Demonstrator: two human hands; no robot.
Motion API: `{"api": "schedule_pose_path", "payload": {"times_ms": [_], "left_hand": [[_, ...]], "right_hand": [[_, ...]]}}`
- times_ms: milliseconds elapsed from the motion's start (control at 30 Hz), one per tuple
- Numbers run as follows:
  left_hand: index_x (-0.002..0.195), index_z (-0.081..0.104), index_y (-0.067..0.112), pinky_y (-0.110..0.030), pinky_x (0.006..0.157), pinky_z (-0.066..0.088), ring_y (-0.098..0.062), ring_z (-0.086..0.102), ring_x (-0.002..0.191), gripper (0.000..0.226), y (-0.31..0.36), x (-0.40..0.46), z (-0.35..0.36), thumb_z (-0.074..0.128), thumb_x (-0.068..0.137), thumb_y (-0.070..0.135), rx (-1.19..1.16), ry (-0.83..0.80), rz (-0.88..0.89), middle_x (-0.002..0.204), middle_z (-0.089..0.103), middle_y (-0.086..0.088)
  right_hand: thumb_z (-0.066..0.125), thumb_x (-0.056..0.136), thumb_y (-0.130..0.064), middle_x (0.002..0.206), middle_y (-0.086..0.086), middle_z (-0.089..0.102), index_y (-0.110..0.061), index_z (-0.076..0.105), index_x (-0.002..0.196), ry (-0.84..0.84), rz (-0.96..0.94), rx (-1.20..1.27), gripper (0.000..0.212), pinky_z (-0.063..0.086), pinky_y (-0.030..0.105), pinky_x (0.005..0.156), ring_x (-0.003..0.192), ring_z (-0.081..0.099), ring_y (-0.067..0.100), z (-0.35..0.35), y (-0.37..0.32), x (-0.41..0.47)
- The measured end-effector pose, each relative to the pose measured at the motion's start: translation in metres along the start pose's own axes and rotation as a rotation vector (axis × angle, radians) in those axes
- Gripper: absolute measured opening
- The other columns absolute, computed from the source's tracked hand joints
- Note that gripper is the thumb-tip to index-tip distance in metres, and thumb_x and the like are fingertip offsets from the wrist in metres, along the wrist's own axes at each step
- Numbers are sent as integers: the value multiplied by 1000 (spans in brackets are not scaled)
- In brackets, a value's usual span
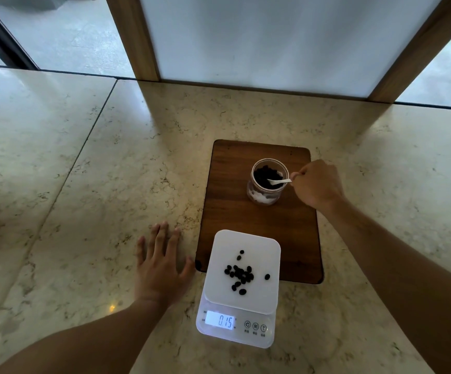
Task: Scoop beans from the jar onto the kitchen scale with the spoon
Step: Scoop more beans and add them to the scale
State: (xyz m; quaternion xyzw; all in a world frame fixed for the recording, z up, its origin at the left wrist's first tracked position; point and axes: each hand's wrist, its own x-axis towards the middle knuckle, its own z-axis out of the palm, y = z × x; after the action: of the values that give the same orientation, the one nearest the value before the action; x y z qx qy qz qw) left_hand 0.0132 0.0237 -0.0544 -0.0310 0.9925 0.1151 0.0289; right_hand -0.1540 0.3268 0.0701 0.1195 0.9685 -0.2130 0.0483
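Pinching the white spoon [279, 181] by its handle, the right hand [317, 183] dips it into the open jar [267, 182] on the wooden board [259, 220]; whether its bowl carries beans is unclear. Nearer than the jar, the scale [241, 287] holds loose beans [240, 273]. Left of the scale, the left hand [161, 265] lies spread flat.

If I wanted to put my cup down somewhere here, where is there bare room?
The marble counter left of the wooden board is bare beyond the flat left hand. The counter right of the board is also free. On the board, the strip between jar and scale is bare, but the right hand works the spoon there.
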Motion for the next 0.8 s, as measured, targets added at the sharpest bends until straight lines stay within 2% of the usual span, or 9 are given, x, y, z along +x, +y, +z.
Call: {"api": "schedule_pose_path", "payload": {"times_ms": [67,167,333,433,467,533,633,700,800], "left_hand": [[152,26,19,-52,122,2,-23,-1,152,75,0,1,0,28,88,57,-3,-1,-3,164,17,-11],[153,25,19,-51,122,0,-22,-4,152,75,0,1,-1,27,88,58,0,-7,-1,164,15,-11],[153,24,19,-51,122,-1,-23,-6,152,75,0,0,-1,28,88,57,-9,-12,2,164,13,-11],[153,25,19,-52,122,0,-23,-5,152,75,0,0,-1,27,88,57,-9,-10,3,164,14,-11],[153,25,18,-52,122,0,-23,-4,152,75,0,0,-2,27,88,57,-10,-11,3,164,14,-11],[153,26,18,-52,122,1,-23,-3,152,75,1,0,-2,27,88,57,-12,-7,1,164,15,-11],[153,26,18,-52,122,1,-23,-2,152,75,1,0,-1,29,88,57,-20,-2,5,164,15,-11],[153,26,19,-52,122,2,-23,-3,152,75,0,0,0,30,88,57,-16,-1,6,164,15,-11],[152,26,18,-53,122,3,-23,-2,152,75,-1,0,0,29,88,57,-12,-3,8,164,16,-12]], "right_hand": [[61,88,-22,65,14,68,0,75,77,-39,60,73,28,40,25,47,55,59,24,2,3,3],[64,86,-24,76,14,72,-2,76,81,-67,118,119,26,42,28,51,67,66,28,6,4,5],[68,86,-28,73,5,67,-6,76,85,-111,170,138,23,43,30,55,64,59,20,5,3,7],[64,83,-24,92,10,71,-6,74,98,-153,212,204,25,48,34,70,79,61,24,4,5,7],[63,83,-23,94,11,70,-6,74,99,-153,224,237,26,48,34,71,80,59,23,4,5,7],[65,84,-24,90,10,70,-6,74,95,-134,239,284,22,51,37,67,77,58,22,5,6,6],[67,88,-26,86,11,72,-7,76,88,-104,267,357,20,56,43,73,71,60,21,7,9,7],[65,89,-24,76,4,65,-11,76,87,-144,254,359,17,55,41,70,67,57,17,7,9,7],[64,91,-24,72,5,58,-17,74,74,-136,254,355,21,55,45,75,70,56,21,7,10,7]]}}
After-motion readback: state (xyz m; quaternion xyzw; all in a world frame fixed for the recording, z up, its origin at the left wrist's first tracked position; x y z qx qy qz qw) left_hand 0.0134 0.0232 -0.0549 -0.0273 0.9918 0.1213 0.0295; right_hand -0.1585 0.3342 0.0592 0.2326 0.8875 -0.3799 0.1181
